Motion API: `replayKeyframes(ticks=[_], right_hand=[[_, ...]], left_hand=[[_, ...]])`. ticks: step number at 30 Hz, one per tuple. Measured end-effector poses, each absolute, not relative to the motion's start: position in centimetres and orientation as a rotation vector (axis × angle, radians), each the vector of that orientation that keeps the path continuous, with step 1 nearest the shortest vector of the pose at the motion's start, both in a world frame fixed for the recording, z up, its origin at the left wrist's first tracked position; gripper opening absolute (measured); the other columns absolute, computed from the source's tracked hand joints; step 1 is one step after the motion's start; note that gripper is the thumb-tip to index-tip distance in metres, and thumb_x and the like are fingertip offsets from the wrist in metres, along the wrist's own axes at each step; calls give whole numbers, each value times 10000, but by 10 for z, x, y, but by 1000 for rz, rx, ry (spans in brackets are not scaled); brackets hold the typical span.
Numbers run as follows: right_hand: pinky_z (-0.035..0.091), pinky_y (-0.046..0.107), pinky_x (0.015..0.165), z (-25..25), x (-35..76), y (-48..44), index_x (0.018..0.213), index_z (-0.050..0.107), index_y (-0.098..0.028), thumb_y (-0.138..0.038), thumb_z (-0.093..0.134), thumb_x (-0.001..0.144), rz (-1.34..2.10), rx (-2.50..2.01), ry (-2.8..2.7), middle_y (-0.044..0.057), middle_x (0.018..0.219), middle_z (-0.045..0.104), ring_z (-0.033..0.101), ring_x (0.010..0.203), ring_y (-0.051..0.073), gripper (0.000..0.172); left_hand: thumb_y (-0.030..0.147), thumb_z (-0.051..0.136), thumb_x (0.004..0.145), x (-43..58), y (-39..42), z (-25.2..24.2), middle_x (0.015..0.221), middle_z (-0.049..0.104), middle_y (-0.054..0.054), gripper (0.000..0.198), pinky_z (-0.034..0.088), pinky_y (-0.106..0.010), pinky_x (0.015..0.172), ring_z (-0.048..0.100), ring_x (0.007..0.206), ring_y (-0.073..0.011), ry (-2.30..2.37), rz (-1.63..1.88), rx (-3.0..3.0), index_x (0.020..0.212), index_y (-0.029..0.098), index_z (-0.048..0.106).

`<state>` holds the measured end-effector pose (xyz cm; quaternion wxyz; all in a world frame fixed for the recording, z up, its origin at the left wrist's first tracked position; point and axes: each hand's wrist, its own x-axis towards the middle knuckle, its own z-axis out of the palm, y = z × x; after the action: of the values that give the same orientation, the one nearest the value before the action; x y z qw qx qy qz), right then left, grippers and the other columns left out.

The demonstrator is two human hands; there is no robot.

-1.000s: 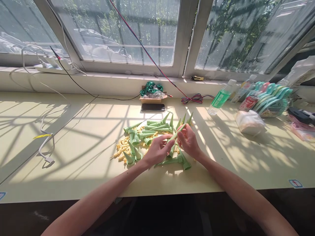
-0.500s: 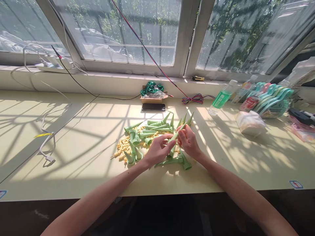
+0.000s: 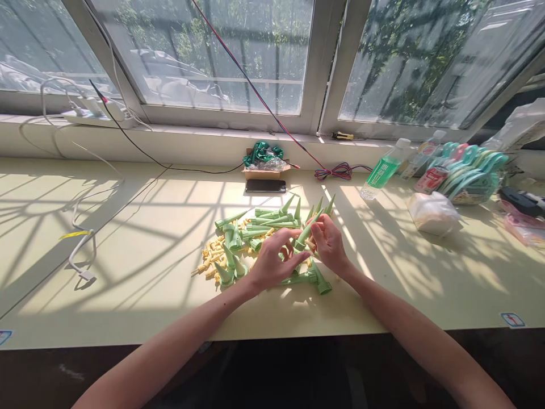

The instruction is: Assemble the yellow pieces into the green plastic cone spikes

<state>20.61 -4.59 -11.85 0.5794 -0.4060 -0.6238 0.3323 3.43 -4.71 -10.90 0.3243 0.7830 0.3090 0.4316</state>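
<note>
My right hand [image 3: 328,245] is closed on a green plastic spike [image 3: 307,232], a tapered cone whose tip points up and to the right. Close beside it, my left hand [image 3: 275,259] has its thumb and index finger spread apart, with the spike's wide end near the fingertips. A small yellow piece shows by my right fingers; whether it is gripped I cannot tell. Around both hands lie several more green spikes [image 3: 272,224], some standing, some on their sides. Small yellow plastic pieces [image 3: 209,257] are heaped to the left, partly under the spikes.
Behind the pile are a black phone [image 3: 265,186] and a small box [image 3: 264,170] with green material. To the right stand a green-labelled bottle [image 3: 382,173], a red can [image 3: 430,179] and a tissue-like white pack [image 3: 434,213]. A white cable [image 3: 80,250] lies at left.
My left fingers have parted from the green spike and spread. In my right hand the spike has shifted slightly, and its wide end now shows.
</note>
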Motion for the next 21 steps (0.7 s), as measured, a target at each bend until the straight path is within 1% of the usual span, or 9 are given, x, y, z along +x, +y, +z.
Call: replayKeyframes(ticks=[6,13,18,21], right_hand=[[395,188,386,-119,206,-46,882,487,-215,-466,519,950,782,-967,-1427,-58,630,515,460,431,66,262],[348,200,375,-118,205,-44,933,523,-210,-503,456,969,736,-965,-1395,-65,581,470,423,397,69,302],[391,215,448,-115,204,-47,912,550,-204,-446,514,954,678,-980,-1478,-41,622,508,479,468,83,249],[391,217,458,-115,204,-48,880,548,-202,-412,548,937,638,-1008,-1538,-34,637,522,505,494,91,217]], left_hand=[[281,626,883,35,-45,-114,995,609,-49,297,540,-217,571,558,622,-66,821,1176,2197,1161,184,591],[287,641,870,34,-43,-115,1018,613,-40,262,519,-215,538,551,605,-65,979,1263,2169,1112,197,594],[317,644,869,34,-43,-110,1019,598,-44,290,515,-209,525,556,627,-73,1101,1291,2033,1126,196,588],[330,652,861,35,-43,-109,1017,594,-45,306,517,-211,523,560,637,-78,1130,1304,1974,1130,200,588]])
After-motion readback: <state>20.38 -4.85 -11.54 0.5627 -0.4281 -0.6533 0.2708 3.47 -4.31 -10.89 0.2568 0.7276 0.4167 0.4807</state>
